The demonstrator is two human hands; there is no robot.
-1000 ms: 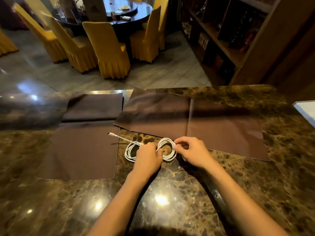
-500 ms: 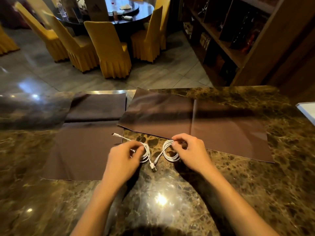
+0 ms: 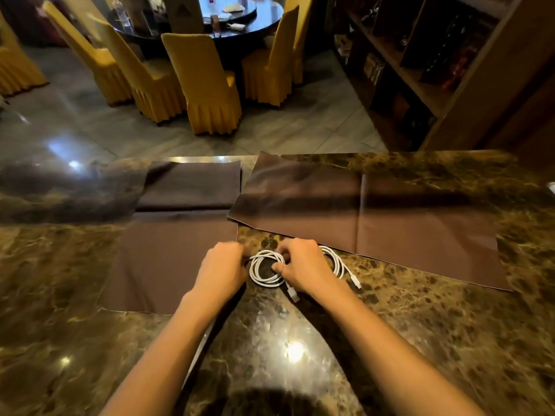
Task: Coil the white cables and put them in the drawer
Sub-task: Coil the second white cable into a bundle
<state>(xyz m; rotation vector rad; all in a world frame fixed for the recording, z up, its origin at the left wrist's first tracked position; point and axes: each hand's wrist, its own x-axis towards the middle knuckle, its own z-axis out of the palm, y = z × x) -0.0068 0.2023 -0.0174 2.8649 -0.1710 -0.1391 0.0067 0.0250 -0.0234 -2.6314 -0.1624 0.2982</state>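
Two white cables on the bench [image 3: 270,355], each wound into a flat loop. Landmark for all positions: the large brown cloth [image 3: 375,217] spread over the far right of the marble.

Left coil [image 3: 253,270]: lies flat on bare marble just off the cloth's near edge, close to its left corner. Roughly round, no clear long axis. Its free tail leaves the near rim and runs toward me and to the right. The plug [image 3: 293,295] points the same way, away from the cloth.

Right coil [image 3: 336,261]: also flat, further right along that same cloth edge. Its far rim sits at the edge or just over it; I cannot tell which. Part of it is hidden behind my right hand [image 3: 303,265]. What shows reads as an oval stretched from far-left to near-right. Its plug [image 3: 356,283] lies on marble nearer me than the cloth edge, pointing toward me and right, roughly parallel to the other tail.

Right hand: between the two coils, just off the cloth's near edge. Fingers [image 3: 283,253] curl over the left coil's right rim, thumb inside the loop, pinching the strands.

Left hand [image 3: 222,271]: left of the cloth's near corner, above the edge of a smaller brown cloth [image 3: 168,259]. Fingers curled close, knuckles up, blurred. A strand of the left coil's rim runs in under them. I cannot tell whether they pinch it.
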